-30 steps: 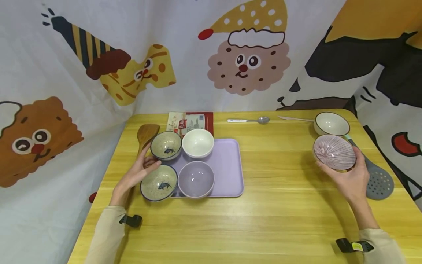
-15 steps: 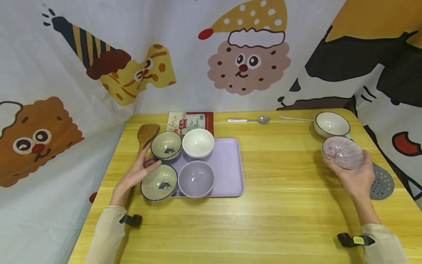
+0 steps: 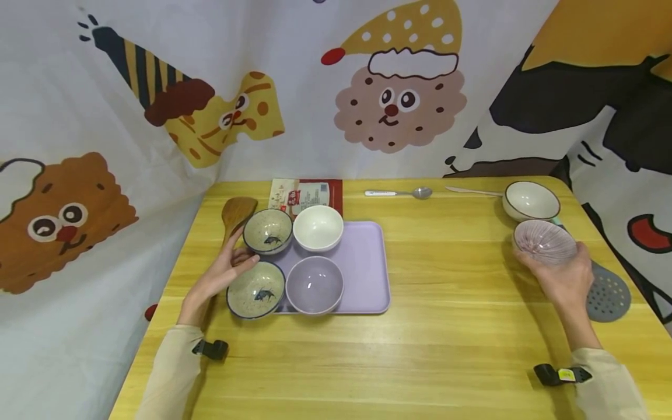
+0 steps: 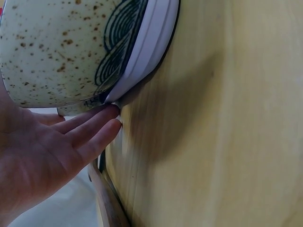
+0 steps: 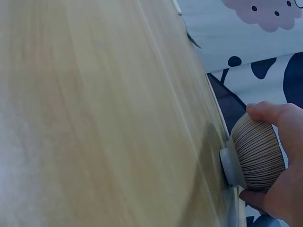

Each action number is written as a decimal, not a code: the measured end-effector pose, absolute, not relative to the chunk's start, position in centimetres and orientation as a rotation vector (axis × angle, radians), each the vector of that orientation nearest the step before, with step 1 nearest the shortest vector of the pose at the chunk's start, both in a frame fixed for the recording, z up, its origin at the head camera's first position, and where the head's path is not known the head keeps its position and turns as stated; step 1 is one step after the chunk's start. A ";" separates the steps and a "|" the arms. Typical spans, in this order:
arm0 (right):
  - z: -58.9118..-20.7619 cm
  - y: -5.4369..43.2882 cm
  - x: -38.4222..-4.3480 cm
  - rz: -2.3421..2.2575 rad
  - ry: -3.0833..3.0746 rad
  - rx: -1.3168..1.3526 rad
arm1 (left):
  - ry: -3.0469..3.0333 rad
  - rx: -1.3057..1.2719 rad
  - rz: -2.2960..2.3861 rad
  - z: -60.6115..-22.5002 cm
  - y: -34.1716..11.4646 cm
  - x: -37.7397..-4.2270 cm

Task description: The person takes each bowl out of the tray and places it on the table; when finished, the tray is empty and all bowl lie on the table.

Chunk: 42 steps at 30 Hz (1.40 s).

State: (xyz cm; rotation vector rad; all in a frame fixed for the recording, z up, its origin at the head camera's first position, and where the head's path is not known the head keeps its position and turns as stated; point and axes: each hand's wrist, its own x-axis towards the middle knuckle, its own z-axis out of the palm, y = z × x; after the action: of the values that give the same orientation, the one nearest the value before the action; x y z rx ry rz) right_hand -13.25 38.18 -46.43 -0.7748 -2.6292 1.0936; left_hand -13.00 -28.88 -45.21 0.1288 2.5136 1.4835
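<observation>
In the head view my right hand (image 3: 564,280) grips a striped pinkish-purple bowl (image 3: 545,240) at the table's right, its mouth tilted toward the camera. The right wrist view shows thumb and fingers around the bowl's ribbed outer wall (image 5: 258,153). At the left, my left hand (image 3: 217,274) lies beside two speckled fish bowls, with extended fingers along the left of the back one (image 3: 268,231) and the thumb at the rim of the front one (image 3: 256,290). In the left wrist view, straight fingers (image 4: 97,132) reach the tray's edge (image 4: 147,52) below the speckled wall.
A white bowl (image 3: 318,228) and a purple bowl (image 3: 315,286) stand on the lilac tray (image 3: 370,268). Around lie a wooden spatula (image 3: 238,211), a packet (image 3: 315,194), a spoon (image 3: 420,192) and a knife (image 3: 469,190). A brown-rimmed bowl (image 3: 531,200) and grey skimmer (image 3: 608,294) are right.
My right hand has shifted the striped bowl slightly rightward, then it stays nearly in place. My left hand keeps its place by the fish bowls. The head view has shifted slightly.
</observation>
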 end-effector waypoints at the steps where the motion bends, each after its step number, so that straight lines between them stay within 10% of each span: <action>1: -46.4 38.2 -13.2 1.093 -2.629 -0.781 | 2.513 0.132 1.486 -45.2 -28.9 -13.0; 42: -39.5 27.6 -16.7 1.074 -2.510 0.181 | 2.521 0.161 1.478 -45.2 -29.0 -12.9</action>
State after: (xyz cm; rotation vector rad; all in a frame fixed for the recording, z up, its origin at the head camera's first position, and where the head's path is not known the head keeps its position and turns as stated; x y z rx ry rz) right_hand -16.66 27.55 -39.50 0.1811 -2.5105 1.0745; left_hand -12.89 -28.96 -45.17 0.1608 2.5213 1.4779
